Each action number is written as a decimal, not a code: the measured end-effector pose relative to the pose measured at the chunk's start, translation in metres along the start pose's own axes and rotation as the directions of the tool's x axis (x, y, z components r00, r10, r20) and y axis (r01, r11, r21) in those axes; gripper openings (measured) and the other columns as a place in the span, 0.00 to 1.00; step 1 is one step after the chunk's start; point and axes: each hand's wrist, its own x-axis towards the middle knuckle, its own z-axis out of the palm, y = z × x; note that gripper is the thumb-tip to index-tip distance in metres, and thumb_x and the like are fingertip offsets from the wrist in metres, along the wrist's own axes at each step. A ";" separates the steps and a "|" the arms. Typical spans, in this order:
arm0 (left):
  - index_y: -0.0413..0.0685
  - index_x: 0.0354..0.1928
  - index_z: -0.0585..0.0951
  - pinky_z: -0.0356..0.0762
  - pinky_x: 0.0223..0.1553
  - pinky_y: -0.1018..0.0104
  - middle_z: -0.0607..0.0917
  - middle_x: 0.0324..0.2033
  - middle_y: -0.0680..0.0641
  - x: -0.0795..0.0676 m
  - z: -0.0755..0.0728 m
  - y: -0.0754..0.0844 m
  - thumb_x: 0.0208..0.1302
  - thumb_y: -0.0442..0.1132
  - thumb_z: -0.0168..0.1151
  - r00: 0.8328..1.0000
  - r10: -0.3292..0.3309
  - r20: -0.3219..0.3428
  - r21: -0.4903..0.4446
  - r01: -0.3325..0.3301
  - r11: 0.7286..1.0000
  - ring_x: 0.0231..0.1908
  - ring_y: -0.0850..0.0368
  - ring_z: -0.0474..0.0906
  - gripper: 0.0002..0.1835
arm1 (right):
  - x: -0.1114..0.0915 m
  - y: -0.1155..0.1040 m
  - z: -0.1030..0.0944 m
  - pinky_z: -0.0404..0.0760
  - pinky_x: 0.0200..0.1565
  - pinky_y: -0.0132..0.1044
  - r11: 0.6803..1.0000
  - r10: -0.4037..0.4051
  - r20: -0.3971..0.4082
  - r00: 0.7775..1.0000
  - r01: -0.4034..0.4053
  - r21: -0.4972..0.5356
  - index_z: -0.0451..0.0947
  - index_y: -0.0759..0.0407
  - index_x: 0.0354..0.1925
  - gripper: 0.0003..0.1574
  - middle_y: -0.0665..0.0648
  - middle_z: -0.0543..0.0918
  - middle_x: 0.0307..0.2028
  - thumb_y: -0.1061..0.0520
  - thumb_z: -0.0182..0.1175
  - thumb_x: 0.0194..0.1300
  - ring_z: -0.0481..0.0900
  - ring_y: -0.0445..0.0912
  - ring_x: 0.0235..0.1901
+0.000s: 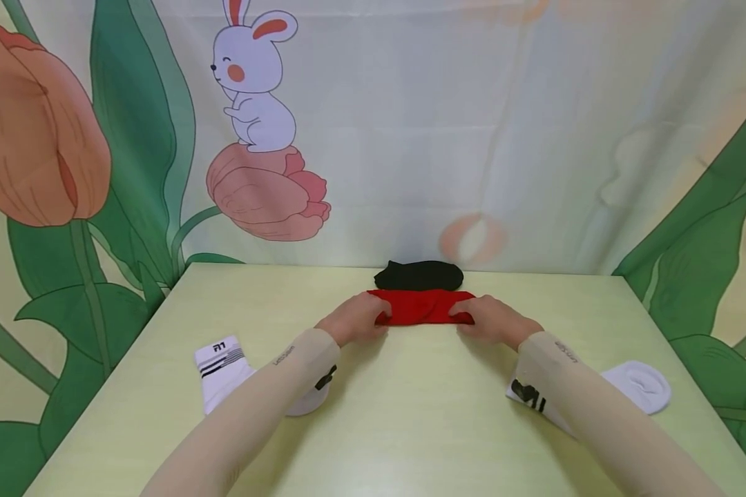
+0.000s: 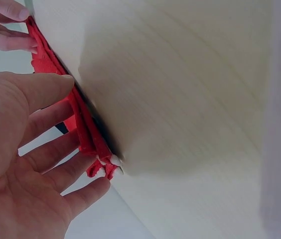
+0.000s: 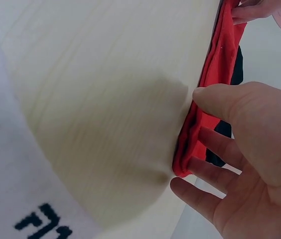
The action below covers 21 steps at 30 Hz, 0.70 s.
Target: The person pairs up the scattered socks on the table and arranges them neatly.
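Observation:
A folded red sock (image 1: 419,307) stretches between both hands near the table's far edge. At its left end the left hand (image 1: 359,319) pinches the fabric, thumb (image 2: 56,85) on the near side and fingers (image 2: 51,149) behind it. The right hand (image 1: 496,321) pinches the other end likewise, its thumb (image 3: 212,97) toward the camera. Layered edges with white bits show at one end in the left wrist view. Directly behind the red sock lies a black sock (image 1: 419,276); whether they touch cannot be told.
Under the left forearm lies a white sock (image 1: 220,366) with black stripes, partly covered. Another white sock (image 1: 643,388) lies beneath the right forearm, also partly hidden. A printed curtain (image 1: 410,138) with a rabbit and tulips hangs behind the pale table (image 1: 423,428).

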 end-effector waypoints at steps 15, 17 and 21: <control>0.52 0.47 0.83 0.75 0.51 0.64 0.83 0.36 0.54 -0.002 -0.001 0.001 0.59 0.45 0.70 1.000 0.024 -0.005 0.005 -0.024 1.000 0.39 0.58 0.74 0.14 | 0.000 -0.002 -0.001 0.73 0.58 0.51 1.000 0.016 -0.004 1.000 -0.016 -0.005 0.79 0.56 0.56 0.20 0.55 0.82 0.51 0.57 0.61 0.66 0.78 0.54 0.51; 0.52 0.46 0.83 0.75 0.51 0.64 0.83 0.36 0.54 -0.002 -0.001 0.002 0.59 0.44 0.70 1.000 0.025 -0.007 0.005 -0.025 1.000 0.38 0.58 0.75 0.14 | 0.000 -0.003 -0.001 0.73 0.58 0.50 1.000 0.012 -0.009 1.000 -0.012 -0.003 0.79 0.56 0.56 0.20 0.55 0.83 0.51 0.57 0.61 0.66 0.78 0.54 0.52; 0.52 0.47 0.83 0.75 0.51 0.63 0.83 0.37 0.53 -0.002 -0.002 0.003 0.58 0.45 0.71 1.000 0.016 -0.001 0.003 -0.016 1.000 0.39 0.57 0.74 0.15 | -0.001 -0.004 -0.001 0.73 0.58 0.50 1.000 0.010 -0.006 1.000 -0.010 0.001 0.79 0.56 0.56 0.20 0.55 0.83 0.51 0.57 0.61 0.67 0.78 0.54 0.52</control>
